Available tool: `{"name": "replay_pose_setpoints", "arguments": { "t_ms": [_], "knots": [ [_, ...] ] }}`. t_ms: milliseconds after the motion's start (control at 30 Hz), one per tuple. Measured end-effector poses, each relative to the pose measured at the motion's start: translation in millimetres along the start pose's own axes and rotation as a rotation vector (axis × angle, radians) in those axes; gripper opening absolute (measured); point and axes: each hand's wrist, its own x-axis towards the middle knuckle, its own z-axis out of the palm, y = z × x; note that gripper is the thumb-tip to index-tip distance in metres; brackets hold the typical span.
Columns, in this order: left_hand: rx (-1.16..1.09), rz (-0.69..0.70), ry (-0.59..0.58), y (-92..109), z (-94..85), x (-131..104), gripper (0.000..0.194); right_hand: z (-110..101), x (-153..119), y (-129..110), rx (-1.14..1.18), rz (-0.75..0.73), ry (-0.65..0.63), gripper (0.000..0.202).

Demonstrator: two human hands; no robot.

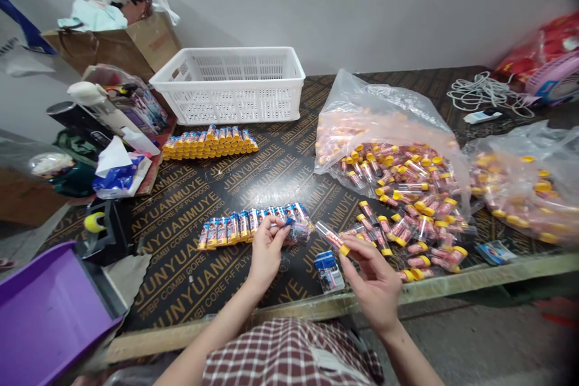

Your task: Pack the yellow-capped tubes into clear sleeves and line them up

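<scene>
My left hand [268,248] pinches a small clear plastic sleeve with a blue top [298,231], just in front of a row of blue-and-yellow wrapped tubes [239,226]. In my right hand [371,277] is a clear tube with a yellow cap [332,237], held by the capped end and tilted toward the sleeve; the two are apart. Between my hands, near the table edge, lies a stack of blue-topped sleeves [329,271]. Many loose yellow-capped tubes [418,193] spill from a clear plastic bag [384,102] on the right.
A white basket [235,99] stands at the back, with stacked wrapped tubes [210,142] before it. Left are bottles, a paper bag [151,42] and a purple dustpan [54,313]. Right are another bag of tubes [529,181], a white cable [491,93] and more sleeves [495,251].
</scene>
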Motion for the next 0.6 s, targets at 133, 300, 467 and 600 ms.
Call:
{"name": "replay_pose_setpoints", "arguments": {
  "t_ms": [133,300,467,600],
  "knots": [
    [-0.074,-0.082,0.01,-1.7,2.3,0.4,0.028,-0.2,-1.2,-0.7,-0.01,0.007,-0.007,0.027],
    [-0.257,-0.225,0.073,1.1,5.3,1.9,0.028,1.0,-2.4,-0.5,-0.028,-0.013,-0.005,0.029],
    [-0.32,-0.273,0.11,2.7,5.5,2.5,0.025,3.0,-2.2,-2.6,-0.071,-0.097,0.008,0.034],
    [-0.298,-0.262,0.138,4.2,6.3,0.5,0.029,4.2,-2.3,-6.1,-0.109,-0.167,-0.005,0.039]
  ]
}}
